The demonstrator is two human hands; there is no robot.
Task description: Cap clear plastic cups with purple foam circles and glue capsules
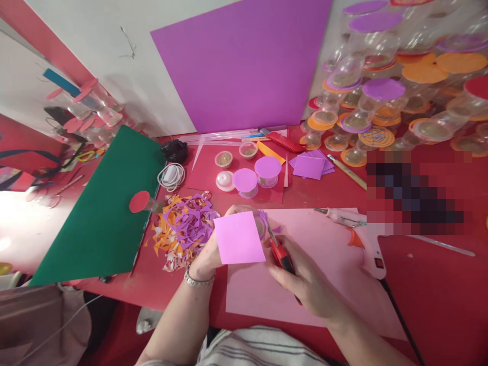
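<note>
Gripping red-handled scissors (281, 256), the right hand (303, 277) is keeping its fingers closed around the handles, while the left hand (210, 253) is clamping a pink square (239, 238) of paper, its fingers mostly hidden behind it. The hands are working close together, and the scissor blades are pointing up just beside the square's right edge. A clear round piece (262, 224) is peeking out there; whether the left hand is gripping it too, I cannot tell.

Reading clock directions from the square, a pale pink sheet (274, 300) is lying at four o'clock on the red counter (430, 284). At three, a white glue gun (371, 249) is resting partly on that sheet. Between nine and ten, purple and orange scraps (190, 218) are forming a heap, with a green board (95, 213) sloping beyond. At twelve, two purple-topped cups (244, 180) are standing near open cups (223, 159). Between one and two, purple squares (309, 166) are overlapping; farther that way, clear plastic pieces (351, 73) are piling up. Farthest at twelve, a purple panel (244, 66) is leaning upright.
</note>
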